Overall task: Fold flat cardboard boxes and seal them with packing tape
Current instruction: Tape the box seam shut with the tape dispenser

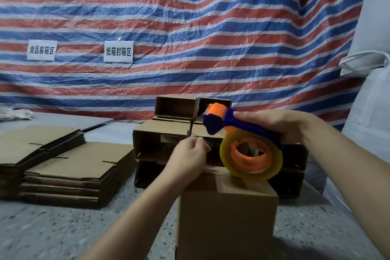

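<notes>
Head view: the left hand [190, 155] is seen with fingers curled into a pinch, apparently on the free tape end, though that clear strip cannot be made out. The right hand [276, 126], at three o'clock, is wrapped around the blue handle of the tape dispenser [242, 141], its roll resting on the box [228, 217]. The end is best anchored over the far edge, then the dispenser drawn flat along the seam. Flat cardboard stacks [63, 167] lie at nine o'clock, folded boxes [168, 133] at twelve.

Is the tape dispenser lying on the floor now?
No, the right hand grips the tape dispenser by its blue handle and holds it above the folded cardboard box.
</notes>
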Tool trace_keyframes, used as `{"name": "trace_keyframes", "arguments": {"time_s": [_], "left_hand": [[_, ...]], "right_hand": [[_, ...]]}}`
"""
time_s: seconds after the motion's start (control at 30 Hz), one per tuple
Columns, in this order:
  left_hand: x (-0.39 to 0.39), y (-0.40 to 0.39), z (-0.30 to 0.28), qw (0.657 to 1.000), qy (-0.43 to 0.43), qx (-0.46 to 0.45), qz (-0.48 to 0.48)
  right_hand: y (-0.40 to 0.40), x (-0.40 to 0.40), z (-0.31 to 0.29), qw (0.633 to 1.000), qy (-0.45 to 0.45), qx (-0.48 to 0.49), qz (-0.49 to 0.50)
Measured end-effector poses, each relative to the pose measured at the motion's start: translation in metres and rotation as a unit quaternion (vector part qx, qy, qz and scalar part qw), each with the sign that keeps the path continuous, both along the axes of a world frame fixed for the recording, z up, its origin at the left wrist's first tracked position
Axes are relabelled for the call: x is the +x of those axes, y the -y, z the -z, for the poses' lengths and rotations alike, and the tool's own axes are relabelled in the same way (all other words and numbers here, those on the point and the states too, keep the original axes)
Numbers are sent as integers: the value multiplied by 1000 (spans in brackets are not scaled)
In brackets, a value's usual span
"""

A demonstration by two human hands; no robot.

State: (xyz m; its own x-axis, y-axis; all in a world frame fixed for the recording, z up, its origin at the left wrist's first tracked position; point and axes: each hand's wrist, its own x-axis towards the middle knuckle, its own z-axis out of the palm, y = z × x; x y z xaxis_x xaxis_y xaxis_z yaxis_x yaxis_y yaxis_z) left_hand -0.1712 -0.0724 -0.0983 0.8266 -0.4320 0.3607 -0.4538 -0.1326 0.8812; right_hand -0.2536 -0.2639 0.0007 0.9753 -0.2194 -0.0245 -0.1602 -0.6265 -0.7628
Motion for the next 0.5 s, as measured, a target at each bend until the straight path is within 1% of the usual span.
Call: {"name": "trace_keyframes", "arguments": {"time_s": [0.07, 0.1, 0.13, 0.2, 0.27, 0.3, 0.4, 0.5], "left_hand": [[4, -4, -17, 987, -97, -129, -29], [4, -6, -24, 975, -140, -170, -25], [4, -7, -30, 967, -169, -192, -11], [1, -8, -38, 966, -179, -187, 15], [-1, -7, -42, 970, -179, -165, 22], [-2, -6, -43, 967, -193, -163, 24], [-2, -4, -45, 949, -254, -186, 37], [3, -3, -41, 943, -263, -200, 42]], "right_hand": [[-2, 2, -2, 1000, -8, -15, -6], [-2, 3, -3, 1000, -11, -21, -10], [-2, 4, -4, 999, -15, -26, -12], [-2, 5, -6, 999, -22, -34, -11], [-2, 6, -6, 999, -24, -37, -9], [-2, 6, -5, 999, -25, -38, -9], [-2, 5, -3, 999, -22, -32, -14], [-2, 3, -2, 999, -18, -26, -14]]}}
